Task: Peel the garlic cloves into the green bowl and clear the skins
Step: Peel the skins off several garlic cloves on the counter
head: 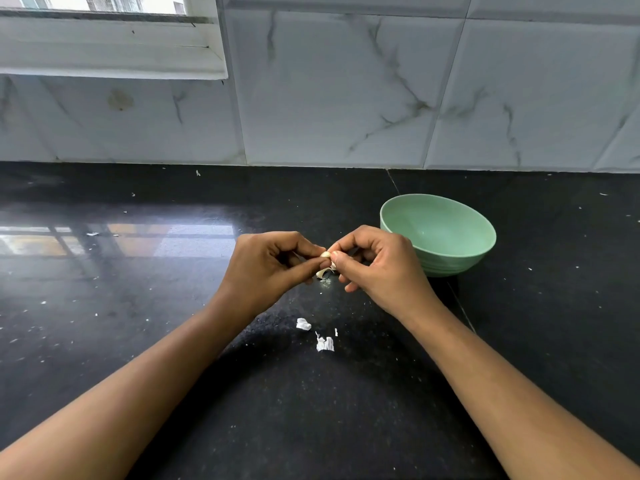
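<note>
Both hands are held just above the counter (138,306), near its middle. They meet at a single clove (325,254). The left hand (266,261) has a pinching grip, with thumb and forefinger tips closed on the clove's left side and the other fingers curled under. The right hand (377,265) pinches the same clove from the right between thumb and forefinger, its remaining fingers loosely bent below. A curl of skin (323,271) hangs off the clove's underside, between the two thumbs and clear of the counter.

The bowl (450,261) stands upright on the counter behind and to the right of the right hand. In this view the knuckles cover the bowl's near-left rim, and whether they touch it cannot be told. Its mouth faces up, unobstructed from above and from the right.

Two larger skin scraps (303,324) (325,344) lie on the counter nearer the person, between the forearms, with a sliver beside them. Tiny flecks are scattered across the dark surface.

The counter's back edge butts against the tiled wall (346,98), well behind the hands. A thin seam (393,181) runs from that edge toward the bowl and shows again on the bowl's near side. A broad stretch of counter lies to the left, where it reflects the window (104,39). Another stretch lies to the right of the bowl. The counter's near edge is out of view.
</note>
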The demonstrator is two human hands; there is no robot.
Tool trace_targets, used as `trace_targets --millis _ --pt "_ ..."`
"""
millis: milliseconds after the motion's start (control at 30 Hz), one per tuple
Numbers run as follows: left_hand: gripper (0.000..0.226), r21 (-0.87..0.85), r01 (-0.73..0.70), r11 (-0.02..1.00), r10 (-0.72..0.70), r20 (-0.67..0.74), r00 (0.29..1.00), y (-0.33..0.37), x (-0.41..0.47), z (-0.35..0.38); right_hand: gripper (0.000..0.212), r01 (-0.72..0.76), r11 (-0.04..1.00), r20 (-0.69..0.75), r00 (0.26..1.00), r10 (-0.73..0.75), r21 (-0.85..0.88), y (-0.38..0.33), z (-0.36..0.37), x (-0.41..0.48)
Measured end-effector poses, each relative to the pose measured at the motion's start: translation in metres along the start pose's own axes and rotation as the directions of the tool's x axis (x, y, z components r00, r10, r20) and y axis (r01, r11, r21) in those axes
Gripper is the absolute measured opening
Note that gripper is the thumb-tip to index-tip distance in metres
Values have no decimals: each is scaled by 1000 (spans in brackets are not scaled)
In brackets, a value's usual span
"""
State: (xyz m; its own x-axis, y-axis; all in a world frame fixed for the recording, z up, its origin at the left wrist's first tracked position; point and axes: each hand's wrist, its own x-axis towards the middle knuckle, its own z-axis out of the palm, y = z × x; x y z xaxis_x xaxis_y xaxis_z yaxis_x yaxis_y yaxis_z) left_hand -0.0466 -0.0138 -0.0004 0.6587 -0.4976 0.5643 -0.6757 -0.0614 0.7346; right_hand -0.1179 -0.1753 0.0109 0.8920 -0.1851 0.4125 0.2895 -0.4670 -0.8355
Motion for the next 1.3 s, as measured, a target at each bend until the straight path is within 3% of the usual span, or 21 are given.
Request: trace_targets --millis 300,433,533,800,1067,1133,1200,1300 --pt "25 146 -107 983 101 49 994 -5 0 0 10 114 966 -50 990 -129 -234 7 1 1" --pt "23 142 -106 984 97 65 993 -3 0 -1 9 98 971 -45 993 -110 -217 7 1 1" --pt "16 34 -7 999 7 12 1000 -3 1 -2 8 64 990 -5 998 -66 -127 4 -1 1" --pt "15 -30 56 998 -56 5 998 -1 1 -1 7 98 989 20 995 -96 -113 1 -1 0" --pt "19 109 -80 991 76 39 996 4 -1 0 9 162 969 -50 983 -174 -185 6 3 1" --pt "18 63 -56 996 54 28 998 4 -1 1 9 101 986 -34 994 -107 -131 5 3 0" --pt "17 12 -26 1000 26 5 1000 4 -2 2 12 -35 999 6 999 35 39 2 4 0" --pt "14 -26 -15 1000 14 -37 999 5 -3 4 20 -261 887 102 965 240 381 -2 6 0"
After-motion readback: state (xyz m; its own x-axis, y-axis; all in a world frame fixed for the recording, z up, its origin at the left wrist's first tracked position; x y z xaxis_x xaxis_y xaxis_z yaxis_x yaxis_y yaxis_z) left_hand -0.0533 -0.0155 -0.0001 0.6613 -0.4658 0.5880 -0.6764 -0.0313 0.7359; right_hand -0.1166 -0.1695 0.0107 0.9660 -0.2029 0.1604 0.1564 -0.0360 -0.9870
